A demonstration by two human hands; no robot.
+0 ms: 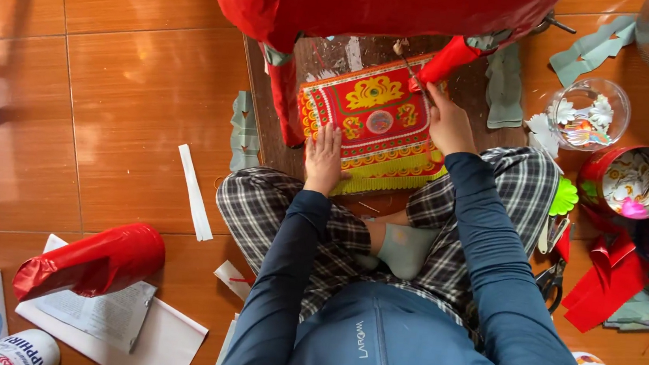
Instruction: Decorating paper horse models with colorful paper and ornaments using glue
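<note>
Red and gold patterned paper [374,124], fringed in yellow, lies on a dark board [267,121] on the tiled floor [127,92], just beyond the seated person's crossed legs. The left hand [323,161] presses flat on its near left corner, fingers spread and holding nothing. The right hand [447,123] rests at the far right edge, fingers pinched against a red-wrapped leg [446,61]. Tins of paper cut-outs [631,182] stand to the right.
</note>
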